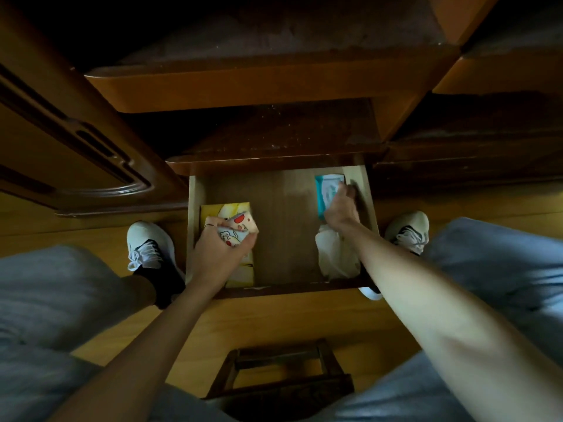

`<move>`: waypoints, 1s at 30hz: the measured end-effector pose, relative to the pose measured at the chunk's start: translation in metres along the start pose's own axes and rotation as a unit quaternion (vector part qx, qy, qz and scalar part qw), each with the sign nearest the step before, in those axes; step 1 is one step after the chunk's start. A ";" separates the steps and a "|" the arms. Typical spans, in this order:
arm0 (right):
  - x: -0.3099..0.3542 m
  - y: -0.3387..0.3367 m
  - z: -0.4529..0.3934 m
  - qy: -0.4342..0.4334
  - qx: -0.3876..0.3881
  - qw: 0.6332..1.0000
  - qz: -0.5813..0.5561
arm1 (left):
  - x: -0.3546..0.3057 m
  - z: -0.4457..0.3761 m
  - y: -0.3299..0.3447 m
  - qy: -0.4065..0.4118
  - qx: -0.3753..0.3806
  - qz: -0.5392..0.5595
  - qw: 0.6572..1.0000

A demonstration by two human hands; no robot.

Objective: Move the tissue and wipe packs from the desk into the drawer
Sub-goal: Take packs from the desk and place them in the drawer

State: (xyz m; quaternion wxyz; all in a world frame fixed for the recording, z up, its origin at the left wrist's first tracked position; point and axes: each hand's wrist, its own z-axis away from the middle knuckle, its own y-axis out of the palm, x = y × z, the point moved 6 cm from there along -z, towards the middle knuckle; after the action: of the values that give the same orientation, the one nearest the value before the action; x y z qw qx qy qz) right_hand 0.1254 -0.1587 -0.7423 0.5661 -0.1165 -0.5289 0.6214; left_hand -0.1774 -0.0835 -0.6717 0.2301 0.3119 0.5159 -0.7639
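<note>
Below a dark wooden surface, an open drawer (195, 193) is seen. A printed tissue pack (240, 228) is gripped by the left hand (221, 249) above a yellow pack (225, 210); a teal wipe pack (327, 191) is touched by the right hand (339, 210), its grip unclear. Each should be laid flat before release.

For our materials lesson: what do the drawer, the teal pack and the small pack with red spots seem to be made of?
Drawer: looks like light wood or wood-grain laminate, matt; faint grain lines run along its floor.
Teal pack under the right hand: probably soft plastic film, slightly glossy; a pale sheen shows.
Small pack with red spots gripped by the left hand: likely thin printed plastic wrap, though paper cannot be ruled out.
</note>
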 end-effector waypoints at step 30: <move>0.109 0.066 0.113 -0.114 0.308 0.890 -0.316 | 0.018 -0.008 0.028 -0.150 0.111 0.255 0.949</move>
State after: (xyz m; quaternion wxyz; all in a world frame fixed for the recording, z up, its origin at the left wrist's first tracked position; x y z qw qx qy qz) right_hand -0.0334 -0.1149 -0.6980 0.6759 0.3089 -0.3808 0.5503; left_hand -0.1695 -0.0868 -0.7046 0.4554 0.3385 0.2908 -0.7704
